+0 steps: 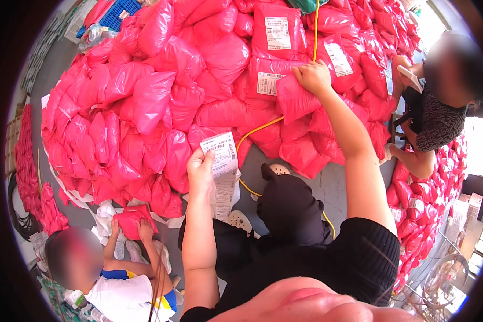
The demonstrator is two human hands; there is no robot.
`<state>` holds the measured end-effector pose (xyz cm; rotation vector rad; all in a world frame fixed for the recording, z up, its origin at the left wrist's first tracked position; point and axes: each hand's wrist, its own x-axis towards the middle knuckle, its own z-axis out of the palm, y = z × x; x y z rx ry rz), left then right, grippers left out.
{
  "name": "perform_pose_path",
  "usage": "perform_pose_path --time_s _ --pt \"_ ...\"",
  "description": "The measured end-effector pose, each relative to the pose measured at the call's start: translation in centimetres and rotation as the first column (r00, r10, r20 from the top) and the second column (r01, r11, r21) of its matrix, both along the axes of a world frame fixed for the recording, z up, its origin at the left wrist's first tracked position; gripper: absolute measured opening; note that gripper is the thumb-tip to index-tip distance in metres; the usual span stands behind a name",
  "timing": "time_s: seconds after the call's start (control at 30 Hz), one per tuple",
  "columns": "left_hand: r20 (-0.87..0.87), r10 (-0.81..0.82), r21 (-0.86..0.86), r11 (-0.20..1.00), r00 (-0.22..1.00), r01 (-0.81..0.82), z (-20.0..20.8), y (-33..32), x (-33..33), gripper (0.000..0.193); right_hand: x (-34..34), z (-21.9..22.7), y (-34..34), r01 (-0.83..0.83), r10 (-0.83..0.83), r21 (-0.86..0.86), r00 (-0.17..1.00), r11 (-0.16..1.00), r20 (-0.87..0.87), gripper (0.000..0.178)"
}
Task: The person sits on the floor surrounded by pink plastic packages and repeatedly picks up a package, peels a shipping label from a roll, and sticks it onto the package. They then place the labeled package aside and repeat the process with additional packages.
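Observation:
Between the fingers and thumb of my left hand [200,170] is a strip of white shipping labels [220,151]. The top label faces up, and the rest of the strip hangs down behind my wrist. My right hand [312,78] reaches forward to the heap, fingers closed on the upper edge of a pink plastic mailer bag [297,99]. A yellow cord [316,32] runs up to that hand and shows again below the bag. Beside it, another mailer [276,27] and its neighbours carry white labels.
A large heap of pink mailers [107,86] spreads ahead. At lower left a person [129,284] holds a pink mailer [131,221]; at right another person [440,112] holds a pale flat object [410,78]. A blue crate [118,15] stands far left, a wire-caged fan [445,279] lower right.

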<state>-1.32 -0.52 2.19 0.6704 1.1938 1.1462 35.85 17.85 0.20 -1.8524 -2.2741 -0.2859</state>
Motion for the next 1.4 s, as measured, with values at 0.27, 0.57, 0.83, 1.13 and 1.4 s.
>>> perform_pose_path --time_s 0.27,0.57,0.83,1.13,1.4 --pt "-0.064 0.002 -0.017 1.0 0.998 -0.003 -2.7 1.3 -2.0 0.02 -3.9 9.4 8.5 0.102 -0.102 0.014 0.995 0.995 -0.015 0.046" --pt "-0.053 -0.021 -0.007 1.0 0.998 0.021 -2.3 2.5 -1.6 0.018 -8.5 -2.7 1.5 0.083 -0.052 0.165 0.981 0.983 -0.188 0.082" --pt "0.031 -0.057 0.112 0.992 0.998 0.053 -2.3 2.7 -0.3 0.02 -10.8 4.8 -2.3 -0.203 0.079 -0.227 0.884 0.952 -0.461 0.06" --pt "-0.08 -0.014 0.165 0.986 0.997 0.027 0.4 0.7 0.9 0.021 -16.4 -1.2 -14.6 -0.688 -0.479 -0.441 0.154 0.576 -0.865 0.027" --pt "-0.051 -0.073 0.111 0.991 0.996 0.078 3.3 -3.3 1.2 0.022 -18.0 1.2 -16.1 -0.709 -0.545 -0.304 -0.135 0.637 -0.828 0.029"
